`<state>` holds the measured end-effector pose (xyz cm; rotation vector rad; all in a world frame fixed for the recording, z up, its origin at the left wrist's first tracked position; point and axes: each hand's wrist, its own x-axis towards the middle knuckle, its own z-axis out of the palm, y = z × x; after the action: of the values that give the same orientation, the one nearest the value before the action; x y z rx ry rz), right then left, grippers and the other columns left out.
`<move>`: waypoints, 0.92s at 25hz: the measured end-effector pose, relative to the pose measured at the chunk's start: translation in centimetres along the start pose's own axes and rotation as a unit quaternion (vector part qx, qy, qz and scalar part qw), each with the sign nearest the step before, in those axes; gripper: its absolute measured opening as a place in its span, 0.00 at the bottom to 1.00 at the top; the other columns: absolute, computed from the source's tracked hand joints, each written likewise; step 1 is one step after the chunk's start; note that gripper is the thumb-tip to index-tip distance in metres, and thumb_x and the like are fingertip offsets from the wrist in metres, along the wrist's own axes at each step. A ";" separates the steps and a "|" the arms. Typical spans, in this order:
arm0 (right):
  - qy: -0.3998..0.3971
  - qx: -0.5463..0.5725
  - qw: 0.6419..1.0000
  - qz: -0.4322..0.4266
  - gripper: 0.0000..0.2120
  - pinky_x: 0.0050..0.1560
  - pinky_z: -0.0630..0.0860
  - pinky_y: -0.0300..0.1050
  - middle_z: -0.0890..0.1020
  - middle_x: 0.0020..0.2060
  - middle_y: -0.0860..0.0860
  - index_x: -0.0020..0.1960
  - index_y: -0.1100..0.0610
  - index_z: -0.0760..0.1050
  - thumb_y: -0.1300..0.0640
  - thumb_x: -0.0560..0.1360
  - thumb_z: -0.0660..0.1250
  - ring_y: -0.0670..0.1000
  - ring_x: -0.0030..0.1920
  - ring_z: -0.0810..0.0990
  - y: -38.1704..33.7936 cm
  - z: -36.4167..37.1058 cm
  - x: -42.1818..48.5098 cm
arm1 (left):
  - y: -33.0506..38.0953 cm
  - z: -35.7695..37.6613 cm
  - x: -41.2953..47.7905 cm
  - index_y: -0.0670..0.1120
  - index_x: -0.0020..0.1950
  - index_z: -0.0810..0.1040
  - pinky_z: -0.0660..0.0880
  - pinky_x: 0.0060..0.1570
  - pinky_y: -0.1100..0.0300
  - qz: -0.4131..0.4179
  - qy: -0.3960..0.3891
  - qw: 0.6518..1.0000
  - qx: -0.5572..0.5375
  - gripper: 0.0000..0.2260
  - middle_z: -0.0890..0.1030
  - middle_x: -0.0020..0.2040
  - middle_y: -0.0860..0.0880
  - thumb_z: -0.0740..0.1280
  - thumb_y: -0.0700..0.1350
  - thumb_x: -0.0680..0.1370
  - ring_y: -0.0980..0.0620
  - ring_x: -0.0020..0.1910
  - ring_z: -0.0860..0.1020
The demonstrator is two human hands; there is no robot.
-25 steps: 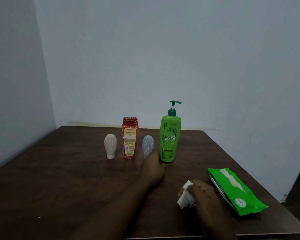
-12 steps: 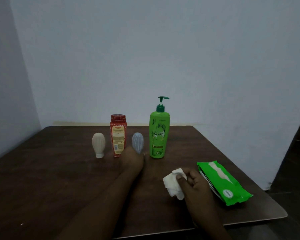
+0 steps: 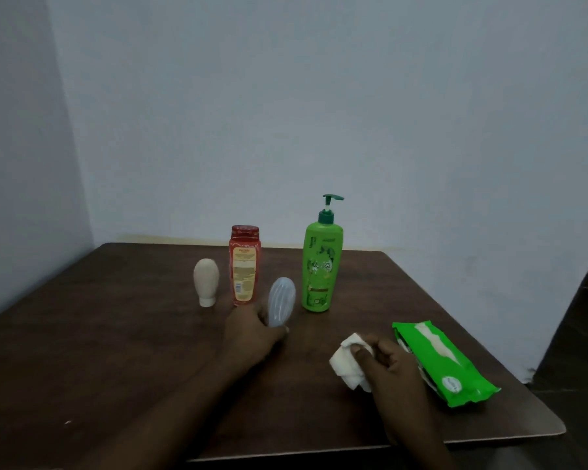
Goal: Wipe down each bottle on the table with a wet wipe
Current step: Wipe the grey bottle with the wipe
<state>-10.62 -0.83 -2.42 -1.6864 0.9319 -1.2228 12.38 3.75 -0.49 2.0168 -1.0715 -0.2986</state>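
Bench [image 3: 123, 334]: dark brown wood, carrying every item below. Wet-wipe pack [image 3: 442, 361]: green, lying flat near the right edge, just beside the right hand. Green pump bottle [image 3: 322, 266]: upright at the right end of the back row, untouched, as it was a second ago. Red bottle [image 3: 245, 266]: upright, label facing forward, unmoved. Left hand [image 3: 255, 334]: a second ago only reaching toward the row; now its fingers are curled round the lower end of the blue-grey bottle. Right hand [image 3: 391, 364]: fingers and thumb pinching the wet wipe, held near the bench front, well apart from the row. Blue-grey bottle [image 3: 281, 301]: ribbed, formerly standing between the red and green bottles; now drawn forward out of the row and tilted, its cap end hidden in the left hand; whether it is clear of the bench cannot be told. Cream bottle [image 3: 206, 281]: standing on its cap at the left end, unmoved. Wet wipe [image 3: 350, 364]: white, crumpled, not touching any bottle. Assessment: the first bottle has been picked out; bringing wipe and bottle together seems next, with three bottles still to do.
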 end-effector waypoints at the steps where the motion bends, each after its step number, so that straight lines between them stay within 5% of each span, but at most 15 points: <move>1: 0.008 -0.010 1.000 0.003 0.07 0.43 0.79 0.38 0.87 0.41 0.45 0.46 0.50 0.84 0.61 0.76 0.70 0.45 0.42 0.85 0.2 0.0 0.1 | -0.3 -1.6 -1.6 0.50 0.49 0.79 0.76 0.36 0.64 0.022 -0.008 0.999 0.041 0.14 0.80 0.44 0.55 0.79 0.53 0.69 0.59 0.41 0.80; 5: 0.001 -0.015 1.000 0.020 0.06 0.51 0.81 0.53 0.87 0.44 0.48 0.52 0.52 0.83 0.59 0.76 0.71 0.49 0.46 0.86 -0.1 0.3 -0.2 | -2.6 -5.8 -7.4 0.51 0.41 0.77 0.73 0.34 0.61 0.095 -0.025 0.985 0.142 0.13 0.80 0.40 0.55 0.77 0.55 0.67 0.59 0.38 0.78; 7: -0.012 -0.020 1.000 0.014 0.06 0.49 0.82 0.51 0.87 0.44 0.48 0.51 0.51 0.81 0.59 0.76 0.71 0.48 0.46 0.86 -0.7 0.6 -0.8 | -3.9 -6.4 -9.5 0.50 0.42 0.77 0.76 0.36 0.57 0.120 -0.004 0.983 0.137 0.11 0.81 0.38 0.55 0.75 0.54 0.68 0.58 0.37 0.78; 11: -0.004 -0.208 0.976 -0.063 0.08 0.40 0.70 0.25 0.81 0.38 0.38 0.46 0.43 0.78 0.57 0.76 0.71 0.34 0.42 0.80 -1.9 1.2 -1.9 | -5.8 -6.1 -11.6 0.53 0.43 0.77 0.70 0.38 0.60 0.168 0.032 0.980 0.105 0.11 0.78 0.39 0.58 0.74 0.56 0.69 0.60 0.40 0.75; 16: -0.042 -0.361 0.913 -0.186 0.09 0.39 0.62 0.31 0.85 0.44 0.48 0.52 0.51 0.83 0.62 0.75 0.70 0.47 0.42 0.80 -2.5 3.9 -2.6 | -7.0 -5.4 -12.3 0.50 0.48 0.80 0.66 0.39 0.67 0.191 0.058 0.977 0.077 0.13 0.79 0.42 0.57 0.77 0.56 0.70 0.57 0.42 0.76; 23: -0.219 -0.392 0.824 -0.345 0.20 0.58 0.78 0.45 0.83 0.59 0.54 0.62 0.58 0.80 0.60 0.72 0.63 0.51 0.60 0.82 -3.5 9.6 -6.9 | -6.8 -5.8 -12.9 0.50 0.49 0.84 0.76 0.42 0.61 0.167 0.055 0.984 0.011 0.12 0.83 0.43 0.57 0.78 0.51 0.69 0.60 0.42 0.79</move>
<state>-2.72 8.62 -3.31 -3.0031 0.5489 -0.7981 11.57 19.01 -3.89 1.8114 -1.3209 -0.0007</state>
